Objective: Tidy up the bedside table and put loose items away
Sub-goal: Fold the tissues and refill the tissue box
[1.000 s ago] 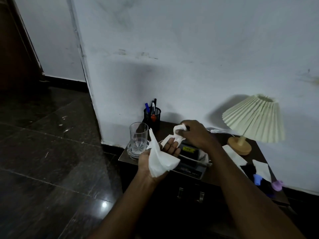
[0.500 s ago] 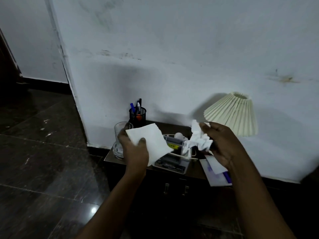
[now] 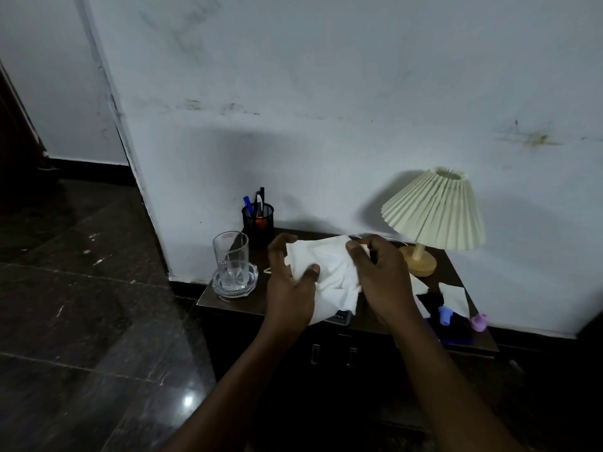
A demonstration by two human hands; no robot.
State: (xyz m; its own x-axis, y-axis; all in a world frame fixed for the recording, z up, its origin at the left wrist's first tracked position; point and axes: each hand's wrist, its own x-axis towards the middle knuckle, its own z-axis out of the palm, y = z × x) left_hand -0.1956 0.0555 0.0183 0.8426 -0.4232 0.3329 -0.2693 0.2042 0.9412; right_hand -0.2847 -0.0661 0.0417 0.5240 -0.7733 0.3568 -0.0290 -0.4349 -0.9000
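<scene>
While our left hand (image 3: 288, 288) grips the white tissue (image 3: 326, 272) with fingers curled behind it and the thumb pressed on its front, our right hand (image 3: 380, 278) pinches its upper right corner, so the sheet hangs between both hands over the dark worktop (image 3: 235, 305). We see thin, bright white paper, rumpled into soft folds and creases, its ragged lower edge drooping beside our left palm. Left of our left hand stands a clear glass (image 3: 231, 256), beyond it a black mesh pen holder (image 3: 257, 220), and right of our right hand a pleated cream lamp (image 3: 434, 216) and a second tissue (image 3: 455, 296).
</scene>
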